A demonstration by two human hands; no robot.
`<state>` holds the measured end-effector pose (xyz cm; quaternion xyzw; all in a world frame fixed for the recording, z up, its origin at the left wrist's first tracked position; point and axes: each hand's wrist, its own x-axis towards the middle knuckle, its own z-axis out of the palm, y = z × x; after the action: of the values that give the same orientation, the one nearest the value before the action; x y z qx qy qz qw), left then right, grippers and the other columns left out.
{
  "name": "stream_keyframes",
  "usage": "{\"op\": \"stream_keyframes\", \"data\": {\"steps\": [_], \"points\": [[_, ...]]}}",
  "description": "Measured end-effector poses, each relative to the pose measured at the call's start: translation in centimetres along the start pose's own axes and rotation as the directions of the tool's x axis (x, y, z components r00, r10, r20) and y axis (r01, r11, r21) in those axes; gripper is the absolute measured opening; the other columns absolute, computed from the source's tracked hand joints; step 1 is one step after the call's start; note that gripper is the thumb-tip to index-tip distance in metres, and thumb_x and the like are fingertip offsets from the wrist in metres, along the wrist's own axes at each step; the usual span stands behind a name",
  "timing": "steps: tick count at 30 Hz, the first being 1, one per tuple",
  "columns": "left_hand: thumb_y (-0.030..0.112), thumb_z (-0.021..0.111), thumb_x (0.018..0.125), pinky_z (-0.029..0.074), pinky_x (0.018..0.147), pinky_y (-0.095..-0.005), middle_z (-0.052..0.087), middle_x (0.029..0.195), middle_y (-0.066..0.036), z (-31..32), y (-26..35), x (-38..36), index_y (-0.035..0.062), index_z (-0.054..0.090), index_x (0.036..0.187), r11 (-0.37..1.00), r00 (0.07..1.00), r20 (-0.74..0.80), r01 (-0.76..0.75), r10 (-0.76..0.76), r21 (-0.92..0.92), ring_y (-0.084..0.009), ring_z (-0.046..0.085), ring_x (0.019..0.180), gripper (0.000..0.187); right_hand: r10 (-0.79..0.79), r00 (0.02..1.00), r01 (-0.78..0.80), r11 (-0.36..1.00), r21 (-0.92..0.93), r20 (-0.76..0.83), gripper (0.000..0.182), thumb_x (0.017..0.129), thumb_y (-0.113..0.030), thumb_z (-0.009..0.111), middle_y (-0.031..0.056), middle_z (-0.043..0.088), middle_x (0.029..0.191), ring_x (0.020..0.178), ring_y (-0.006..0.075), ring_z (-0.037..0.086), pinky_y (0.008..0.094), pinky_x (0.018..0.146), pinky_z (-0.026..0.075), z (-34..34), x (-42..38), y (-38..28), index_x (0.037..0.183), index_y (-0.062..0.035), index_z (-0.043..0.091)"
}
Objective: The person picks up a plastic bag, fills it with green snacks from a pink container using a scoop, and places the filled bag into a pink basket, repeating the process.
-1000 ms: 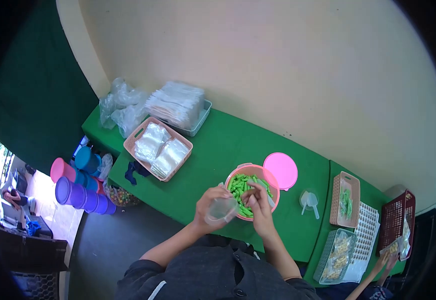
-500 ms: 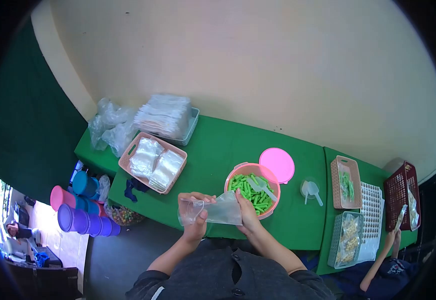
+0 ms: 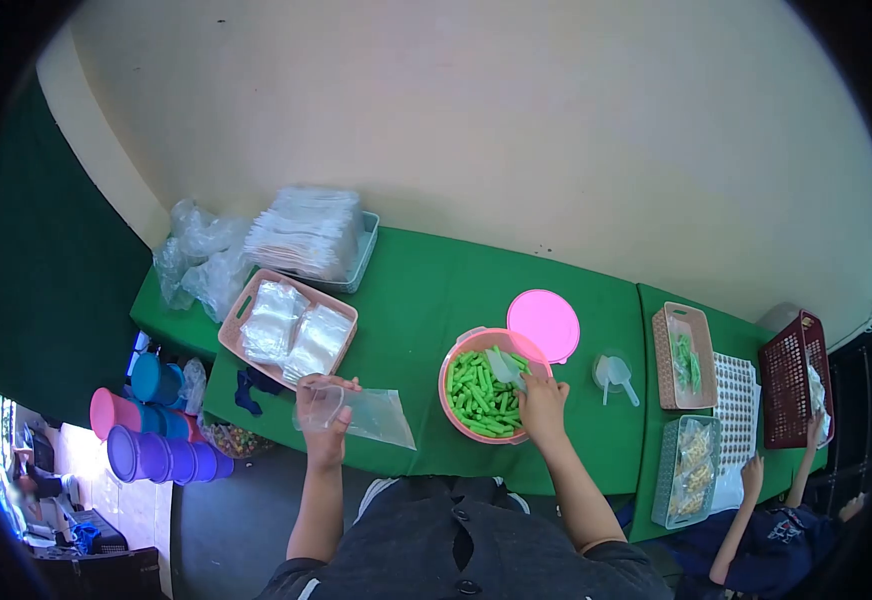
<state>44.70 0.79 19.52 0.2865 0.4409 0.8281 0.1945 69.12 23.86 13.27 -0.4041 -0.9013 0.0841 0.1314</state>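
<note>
My left hand [image 3: 326, 415] grips a clear plastic bag [image 3: 381, 415] together with a clear cup-like piece, and the bag extends to the right from my fingers. Over the right rim of a pink tub [image 3: 445, 398], my right hand [image 3: 544, 405] has its fingers closed on the handle of a clear scoop [image 3: 503, 366]. The scoop's bowl rests among short bright green sticks [image 3: 481, 395] in the tub. A round pink lid [image 3: 544, 326] lies behind the tub, touching or overlapping its rim.
At the left are a pink basket of clear bags [image 3: 348, 350], a grey basket of stacked packets [image 3: 364, 262] and loose plastic. To the right stand a small container with a scoop [image 3: 616, 375], several baskets and a sticker sheet [image 3: 736, 410]. A co-worker's hands [image 3: 752, 475] are there.
My right hand has let go of the bag and moved right to the scoop in the tub. My left hand has moved left with the bag. The co-worker's hands have moved apart.
</note>
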Motion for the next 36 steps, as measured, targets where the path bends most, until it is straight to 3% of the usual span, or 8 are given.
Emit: {"op": "stream_keyframes", "data": {"steps": [6, 13, 16, 17, 23, 27, 34, 36], "points": [[0.004, 0.073, 0.078, 0.048, 0.094, -0.0386, 0.056, 0.106, -0.009, 1.5, -1.8, 0.6, 0.0053, 0.041, 0.12, 0.981, 0.989, 0.083, 0.108, -0.122, 0.159, -0.0219, 0.059, 0.103, 0.053, 0.047, 0.996, -0.058, 0.987, 0.15, 0.073, 0.03, 0.073, -0.001, 0.066, 0.0134, 0.06, 0.092, 0.087, 0.0326, 0.061, 0.039, 0.077, 0.045, -4.5, 3.1, 0.7, 0.104, -0.0039, 0.068], [0.001, 0.073, 0.076, 0.048, 0.091, -0.0337, 0.058, 0.107, -0.01, 3.4, -3.1, 1.6, 0.0032, 0.048, 0.115, 0.914, 0.976, 0.13, 0.109, -0.172, 0.391, -0.0193, 0.06, 0.104, 0.047, -0.255, 0.958, 0.285, 0.888, -0.36, 0.131, 0.012, 0.081, -0.007, 0.057, 0.0097, 0.061, 0.081, 0.079, 0.0232, 0.063, 0.0377, 0.072, 0.049, -6.8, 5.1, 0.5, 0.086, -0.0027, 0.067], [0.007, 0.076, 0.075, 0.048, 0.088, -0.0323, 0.061, 0.104, -0.009, 4.2, -3.4, 1.8, 0.0027, 0.051, 0.114, 0.752, 0.935, 0.169, 0.134, -0.312, 0.646, -0.0179, 0.061, 0.1, 0.046, -0.416, 0.879, 0.47, 0.836, -0.282, 0.231, 0.01, 0.081, -0.007, 0.058, 0.0083, 0.062, 0.079, 0.077, 0.0226, 0.063, 0.0357, 0.072, 0.049, -2.3, 5.5, 0.9, 0.085, -0.0031, 0.066], [0.007, 0.076, 0.075, 0.048, 0.088, -0.0323, 0.061, 0.104, -0.009, 4.4, -3.9, 1.6, 0.0027, 0.051, 0.114, 0.751, 0.934, 0.166, 0.139, -0.316, 0.645, -0.0179, 0.061, 0.1, 0.046, -0.527, 0.841, 0.539, 0.794, -0.28, 0.124, 0.01, 0.08, -0.008, 0.058, 0.0087, 0.062, 0.079, 0.071, 0.0227, 0.063, 0.0354, 0.067, 0.05, -1.4, 5.6, 0.8, 0.087, -0.0034, 0.065], [0.015, 0.08, 0.074, 0.049, 0.087, -0.0344, 0.064, 0.101, -0.011, 4.5, -9.1, -1.6, 0.0038, 0.052, 0.113, 0.672, 0.925, 0.119, 0.169, -0.361, 0.721, -0.0198, 0.063, 0.098, 0.049, -0.399, 0.87, 0.483, 0.808, -0.338, 0.288, 0.017, 0.078, -0.007, 0.059, 0.0103, 0.063, 0.079, 0.068, 0.0251, 0.064, 0.0354, 0.063, 0.052, -0.8, 6.5, 2.6, 0.092, -0.0012, 0.065], [0.016, 0.08, 0.076, 0.05, 0.086, -0.035, 0.065, 0.104, -0.012, 4.8, -10.9, -3.4, 0.004, 0.048, 0.117, 0.718, 0.855, 0.088, 0.367, -0.51, 0.591, -0.0212, 0.064, 0.099, 0.053, -0.328, 0.842, 0.449, 0.866, -0.219, 0.428, 0.016, 0.074, -0.006, 0.06, 0.0126, 0.064, 0.079, 0.067, 0.0263, 0.065, 0.0367, 0.061, 0.053, -4.0, 6.6, 2.3, 0.088, -0.0008, 0.065], [0.012, 0.08, 0.077, 0.052, 0.084, -0.0344, 0.065, 0.103, -0.014, 4.5, -11.4, -3.2, 0.0051, 0.046, 0.118, 0.724, 0.815, 0.074, 0.463, -0.574, 0.512, -0.0212, 0.065, 0.1, 0.054, -0.362, 0.895, 0.44, 0.812, -0.384, 0.261, 0.014, 0.073, -0.005, 0.06, 0.0157, 0.065, 0.079, 0.069, 0.0312, 0.067, 0.0409, 0.061, 0.054, 1.4, 5.1, 2.9, 0.085, 0.0018, 0.065], [0.012, 0.08, 0.076, 0.052, 0.085, -0.0346, 0.065, 0.103, -0.014, 4.2, -11.6, -3.5, 0.0052, 0.047, 0.118, 0.726, 0.813, 0.082, 0.463, -0.576, 0.508, -0.0212, 0.065, 0.1, 0.054, -0.303, 0.908, 0.341, 0.936, -0.088, 0.288, 0.015, 0.074, -0.004, 0.059, 0.0164, 0.064, 0.079, 0.067, 0.0333, 0.065, 0.0417, 0.062, 0.054, 0.1, 5.1, 3.5, 0.087, 0.0024, 0.065]]}}
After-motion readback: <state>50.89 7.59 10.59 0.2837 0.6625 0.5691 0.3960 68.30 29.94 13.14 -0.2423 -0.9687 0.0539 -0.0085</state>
